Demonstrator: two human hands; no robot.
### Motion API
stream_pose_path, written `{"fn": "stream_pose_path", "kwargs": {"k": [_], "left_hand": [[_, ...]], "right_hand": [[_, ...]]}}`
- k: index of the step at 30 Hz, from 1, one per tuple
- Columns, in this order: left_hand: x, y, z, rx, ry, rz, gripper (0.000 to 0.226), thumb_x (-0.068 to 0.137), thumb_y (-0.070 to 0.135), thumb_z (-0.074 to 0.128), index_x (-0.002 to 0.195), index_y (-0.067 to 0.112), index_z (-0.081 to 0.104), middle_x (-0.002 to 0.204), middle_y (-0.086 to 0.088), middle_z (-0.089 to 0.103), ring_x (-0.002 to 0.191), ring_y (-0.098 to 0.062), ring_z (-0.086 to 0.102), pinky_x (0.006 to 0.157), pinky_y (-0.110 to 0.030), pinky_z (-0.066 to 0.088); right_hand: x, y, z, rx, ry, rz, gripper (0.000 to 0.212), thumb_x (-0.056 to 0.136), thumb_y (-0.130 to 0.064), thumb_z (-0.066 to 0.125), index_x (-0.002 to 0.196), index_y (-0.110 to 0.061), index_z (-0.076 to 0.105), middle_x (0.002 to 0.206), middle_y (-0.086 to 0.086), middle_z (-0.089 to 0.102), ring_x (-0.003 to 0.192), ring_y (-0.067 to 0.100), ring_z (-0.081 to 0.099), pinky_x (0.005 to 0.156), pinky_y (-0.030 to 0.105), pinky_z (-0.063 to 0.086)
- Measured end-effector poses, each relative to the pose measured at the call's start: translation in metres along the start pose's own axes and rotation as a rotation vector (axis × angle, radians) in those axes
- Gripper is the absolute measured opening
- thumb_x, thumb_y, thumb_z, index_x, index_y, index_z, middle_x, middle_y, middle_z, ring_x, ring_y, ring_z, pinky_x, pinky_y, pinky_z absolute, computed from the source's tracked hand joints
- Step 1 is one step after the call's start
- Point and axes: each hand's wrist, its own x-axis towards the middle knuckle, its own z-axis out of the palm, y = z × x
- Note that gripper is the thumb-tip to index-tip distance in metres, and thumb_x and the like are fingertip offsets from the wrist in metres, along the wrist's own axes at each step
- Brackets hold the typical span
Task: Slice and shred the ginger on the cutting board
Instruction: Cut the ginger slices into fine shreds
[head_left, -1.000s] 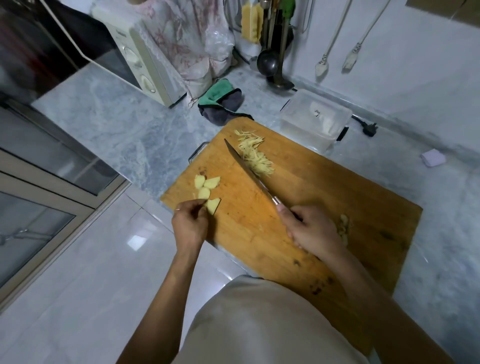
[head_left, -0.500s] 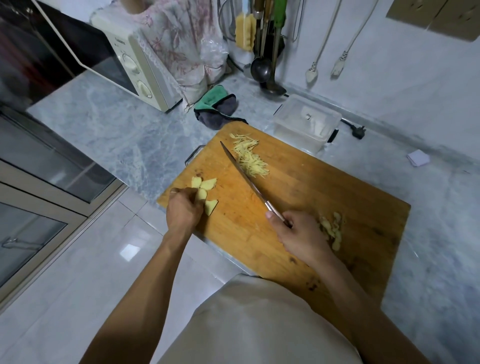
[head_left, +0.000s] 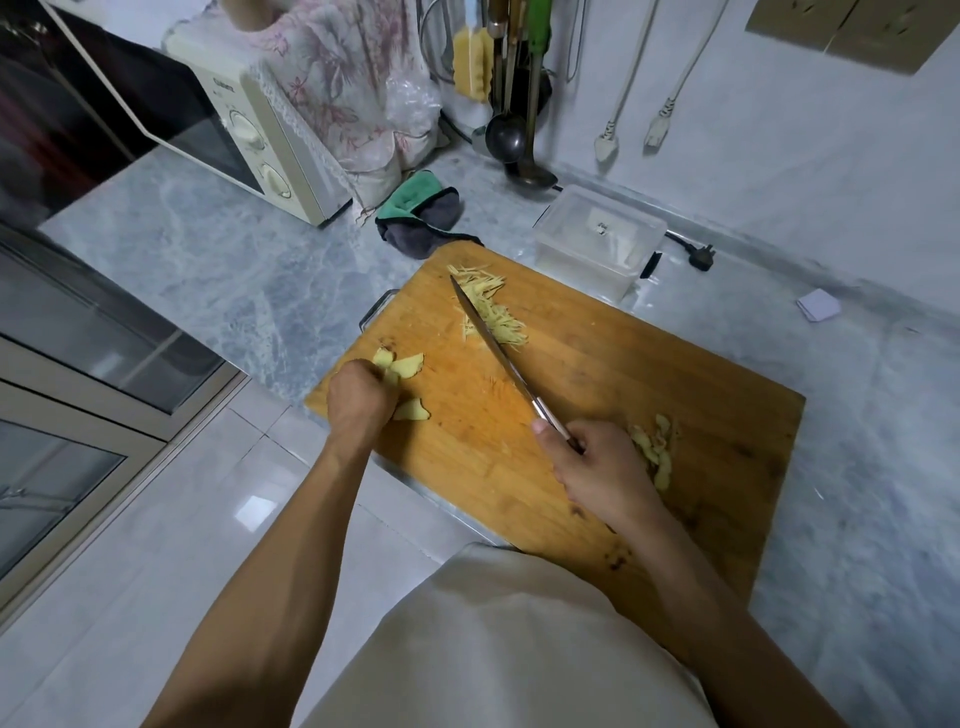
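The left hand (head_left: 359, 402) sat at the near-left corner of the wooden cutting board (head_left: 649, 374), fingers curled down over a small cluster of ginger slices (head_left: 406, 365). Its knuckles faced the camera, so the fingertips were hidden; whether they pinched a slice or merely pressed on the pile could not be told. Pale slices showed just beyond the hand and one more lay touching its right side.

The right hand (head_left: 602, 470) was wrapped round the handle of a knife (head_left: 493, 343), thumb laid along the side where the handle met the blade. The blade ran diagonally away from the hand toward the far-left part of the board, its tip beside a heap of shredded ginger (head_left: 491, 312). The shreds lay on the right of the blade, near the board's far edge. How high the edge was above the wood could not be told.

Just beside the right hand, on its right, lay a few knobbly ginger peelings (head_left: 655, 449) on the board.

The board rested on a grey marbled surface (head_left: 234, 275). Beyond its far edge stood a clear lidded plastic container (head_left: 600, 241), and to the left of that a crumpled green and grey cloth (head_left: 421, 218). A cream microwave (head_left: 249, 135) stood at the far left of the surface.
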Motion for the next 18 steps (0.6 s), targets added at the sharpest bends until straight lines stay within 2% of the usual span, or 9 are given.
{"fn": "stream_pose_path", "kwargs": {"k": [3,6,8,10,12,15,17,18], "left_hand": [[-0.014,-0.003,-0.002,-0.161,0.006,0.033,0.015,0.09,0.027,0.071,0.085,0.013,0.074,0.08,-0.005,0.071,0.074,-0.023,0.063,0.063,-0.027,0.044],[-0.026,-0.006,-0.005,-0.374,0.027,-0.005,0.007,0.09,0.023,0.072,0.085,0.019,0.074,0.084,0.001,0.07,0.081,-0.018,0.064,0.069,-0.023,0.049],[-0.036,-0.005,0.001,-0.494,0.008,-0.073,0.011,0.087,0.012,0.075,0.08,0.021,0.073,0.088,0.004,0.07,0.091,-0.018,0.066,0.084,-0.03,0.055],[-0.049,0.0,0.013,-0.523,-0.093,-0.149,0.014,0.083,0.008,0.078,0.078,0.021,0.075,0.089,0.004,0.072,0.091,-0.018,0.069,0.088,-0.035,0.057],[-0.062,0.012,0.029,-0.537,-0.19,-0.201,0.012,0.081,0.006,0.079,0.081,0.016,0.074,0.086,0.0,0.072,0.08,-0.017,0.07,0.079,-0.032,0.06],[-0.077,0.034,0.047,-0.685,-0.301,-0.271,0.014,0.08,-0.001,0.078,0.083,0.006,0.066,0.076,-0.009,0.069,0.058,-0.016,0.066,0.058,-0.024,0.059],[-0.079,0.037,0.056,-0.641,-0.312,-0.238,0.016,0.079,0.002,0.08,0.078,0.005,0.064,0.069,-0.012,0.068,0.052,-0.017,0.064,0.057,-0.026,0.059],[-0.079,0.037,0.06,-0.541,-0.298,-0.176,0.017,0.079,0.006,0.081,0.076,0.004,0.065,0.066,-0.012,0.069,0.052,-0.017,0.064,0.058,-0.028,0.059]], "right_hand": [[-0.002,0.002,-0.003,0.006,0.011,0.008,0.07,0.087,-0.071,0.051,0.064,-0.005,0.046,0.054,0.003,0.049,0.048,0.018,0.048,0.053,0.051,0.051],[-0.004,0.005,-0.006,0.005,0.026,0.024,0.069,0.09,-0.067,0.053,0.065,-0.003,0.048,0.055,0.005,0.051,0.049,0.019,0.05,0.055,0.051,0.052],[-0.005,0.007,-0.006,0.015,0.025,0.031,0.062,0.093,-0.062,0.055,0.062,-0.009,0.048,0.055,0.005,0.05,0.049,0.019,0.049,0.053,0.049,0.051],[-0.006,0.008,-0.006,0.016,0.027,0.022,0.058,0.094,-0.06,0.054,0.061,-0.012,0.049,0.055,0.005,0.05,0.049,0.019,0.048,0.051,0.046,0.046],[-0.006,0.009,-0.007,0.017,0.032,0.021,0.058,0.095,-0.059,0.054,0.06,-0.012,0.049,0.053,0.004,0.049,0.048,0.018,0.048,0.051,0.04,0.041],[-0.007,0.011,-0.008,0.025,0.027,0.018,0.057,0.096,-0.056,0.055,0.06,-0.013,0.048,0.052,0.003,0.048,0.046,0.017,0.047,0.051,0.036,0.039],[-0.009,0.012,-0.009,0.024,0.02,0.021,0.056,0.096,-0.057,0.054,0.06,-0.014,0.049,0.052,0.002,0.049,0.046,0.016,0.047,0.051,0.035,0.038],[-0.009,0.012,-0.009,0.021,0.018,0.027,0.056,0.096,-0.057,0.054,0.061,-0.013,0.05,0.052,0.001,0.049,0.046,0.016,0.047,0.052,0.034,0.038]]}}
